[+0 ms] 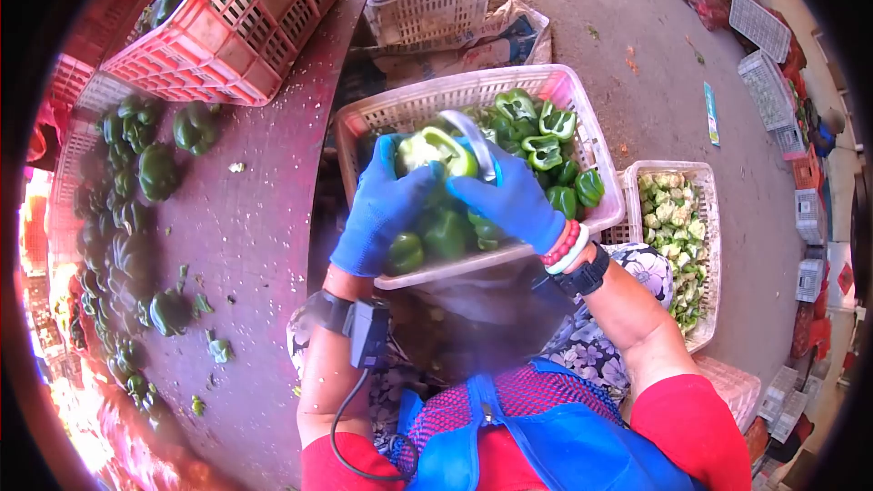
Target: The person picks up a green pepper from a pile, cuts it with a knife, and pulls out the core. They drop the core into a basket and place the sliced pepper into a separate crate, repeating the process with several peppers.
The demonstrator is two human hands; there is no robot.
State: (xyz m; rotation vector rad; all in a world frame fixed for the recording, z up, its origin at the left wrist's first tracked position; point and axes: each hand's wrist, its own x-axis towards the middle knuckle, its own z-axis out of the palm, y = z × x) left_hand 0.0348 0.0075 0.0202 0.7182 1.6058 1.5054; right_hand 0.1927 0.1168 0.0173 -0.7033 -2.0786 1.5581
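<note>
In a blue glove, my left hand [380, 205] is closed around a cut-open green bell pepper [436, 150], its pale inside showing. My right hand [514, 198], also gloved in blue, grips a small curved knife [479, 144] against the pepper's right side. The knife's handle is hidden in the fingers, and the blade is slightly blurred. Both hands are above a pale plastic crate [596, 141]. Inside it lie hollowed pepper halves [546, 153] and more green peppers [446, 235].
To the left, a reddish table [245, 227] bears whole peppers [159, 173] and scraps. A red crate [214, 41] sits at its far end. Pepper cores [673, 227] fill a crate [714, 264] on the right. A pale crate [432, 14] stands ahead on the floor.
</note>
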